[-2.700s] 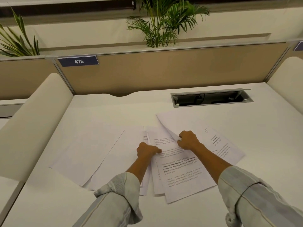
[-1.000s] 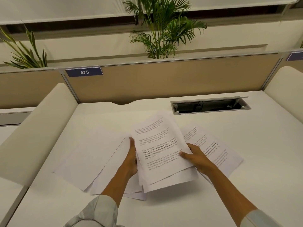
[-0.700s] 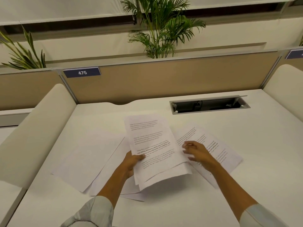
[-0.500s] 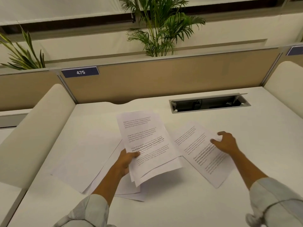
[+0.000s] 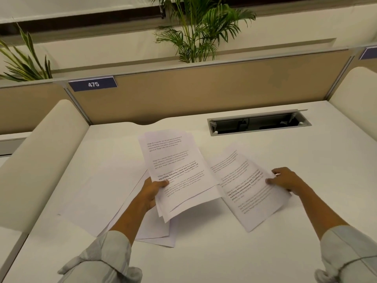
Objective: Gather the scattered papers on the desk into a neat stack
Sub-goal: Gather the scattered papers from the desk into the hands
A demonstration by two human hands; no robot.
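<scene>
My left hand (image 5: 151, 190) gripped a lifted sheaf (image 5: 175, 172), hiding the blank sheets (image 5: 87, 193) beneath; my right hand (image 5: 285, 179) pinched printed pages (image 5: 244, 188) mid-desk (image 5: 306, 152), their small print unreadable.

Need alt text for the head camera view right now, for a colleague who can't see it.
A person's left hand holds a small bundle of printed pages above a white desk, while the right hand grips a printed sheet lying to the right. Blank sheets remain spread at left.
</scene>
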